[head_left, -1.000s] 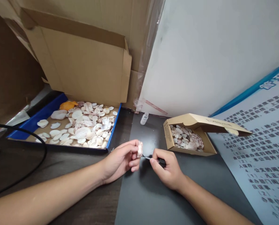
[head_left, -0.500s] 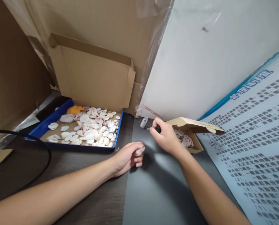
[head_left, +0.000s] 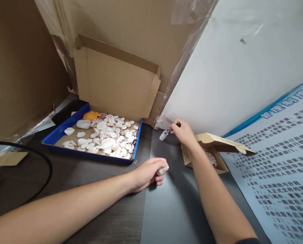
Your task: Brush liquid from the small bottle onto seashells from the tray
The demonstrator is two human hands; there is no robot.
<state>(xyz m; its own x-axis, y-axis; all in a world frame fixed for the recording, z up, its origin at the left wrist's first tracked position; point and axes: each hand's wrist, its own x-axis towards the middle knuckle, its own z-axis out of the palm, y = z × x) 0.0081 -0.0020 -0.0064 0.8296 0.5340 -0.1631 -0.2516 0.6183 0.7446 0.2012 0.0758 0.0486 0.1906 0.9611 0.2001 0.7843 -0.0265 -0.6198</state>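
My left hand [head_left: 149, 174] is closed around a pale, rough-looking shell [head_left: 162, 169] whose end pokes out between thumb and fingers; the rest is covered. Farther off, my right hand [head_left: 184, 133] pinches a black brush cap [head_left: 178, 125], its thin dark stem pointing left. At the tip of that stem stands a small clear bottle [head_left: 163, 135] with whitish contents, on the grey mat. Whether the stem is inside the bottle's neck I cannot tell.
A blue-edged tray [head_left: 90, 157] of many shells [head_left: 108, 137] lies left, its cardboard lid [head_left: 118, 81] raised behind. Right of my right forearm is an open cardboard box [head_left: 221, 166] with shells. A black cable [head_left: 49, 166] curves at far left. A printed board [head_left: 281, 162] leans at right.
My right hand has moved the brush cap toward the bottle, and its stem is now at the bottle's mouth. The left hand keeps its grip on the shell. The view has shifted left.
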